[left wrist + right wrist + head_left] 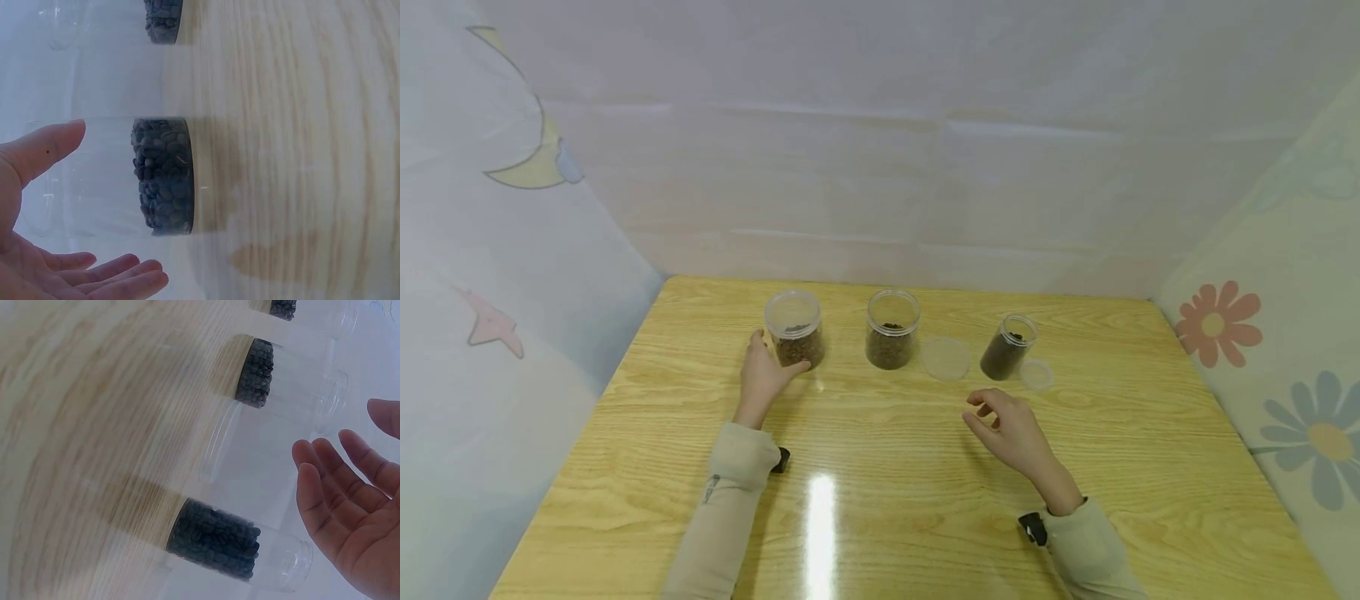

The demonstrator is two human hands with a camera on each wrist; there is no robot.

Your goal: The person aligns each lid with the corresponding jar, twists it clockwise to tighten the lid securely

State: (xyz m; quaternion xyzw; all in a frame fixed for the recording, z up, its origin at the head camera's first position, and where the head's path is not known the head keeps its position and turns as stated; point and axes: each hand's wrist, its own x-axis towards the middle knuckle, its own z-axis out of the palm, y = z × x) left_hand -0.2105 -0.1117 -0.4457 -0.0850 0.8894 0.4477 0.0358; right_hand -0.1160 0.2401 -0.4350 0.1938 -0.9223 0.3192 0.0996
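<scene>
A wide clear jar (797, 329), partly filled with dark brown beans (164, 178), stands upright at the left of the table. My left hand (762, 382) is spread beside it, the thumb across its near side and the fingers along its left. In the left wrist view those fingers look fairly straight and do not wrap the jar. My right hand (1011, 429) hovers with loosely bent fingers, holding nothing. It is nearest to a narrower clear jar (1003, 354) of dark beans (215, 540). Between these stands a second wide jar (891, 337) of beans. All three jars lack lids.
A large clear lid (946, 358) lies flat between the middle and narrow jars. Right of the narrow jar lies a small round lid (1036, 375). The wooden table (880, 467) meets a pale hanging cloth (880, 183) behind, with printed cloths at both sides.
</scene>
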